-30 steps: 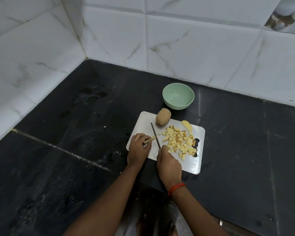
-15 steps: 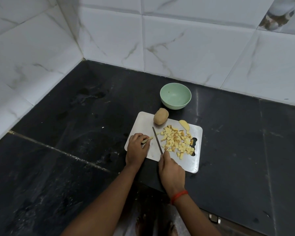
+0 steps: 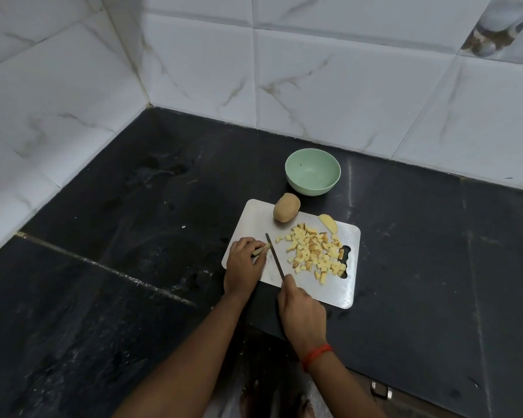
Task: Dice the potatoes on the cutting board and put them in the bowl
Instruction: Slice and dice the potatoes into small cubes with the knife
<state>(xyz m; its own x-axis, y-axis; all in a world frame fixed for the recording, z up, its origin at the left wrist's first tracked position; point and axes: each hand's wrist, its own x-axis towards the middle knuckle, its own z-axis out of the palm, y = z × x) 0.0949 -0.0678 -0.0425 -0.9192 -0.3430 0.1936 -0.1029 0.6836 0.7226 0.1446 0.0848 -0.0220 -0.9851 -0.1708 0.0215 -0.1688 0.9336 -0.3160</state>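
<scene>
Near the frame's centre, our left hand (image 3: 243, 267) pinches a potato strip (image 3: 260, 251) on the cutting board (image 3: 248, 224), while our right hand (image 3: 302, 315) grips the knife (image 3: 274, 258), its blade just right of the strip. Diced pieces (image 3: 314, 251) lie heaped to the right. A whole potato (image 3: 286, 211) sits at the board's upper edge, just below the green bowl (image 3: 312, 176) on the dark surface (image 3: 133, 297).

Bare forearms, one thread band (image 3: 317, 356).
The red-orange band was worn around the right wrist; the left hand (image 3: 243, 267), the right hand (image 3: 303, 315) and both forearms were left bare.
</scene>
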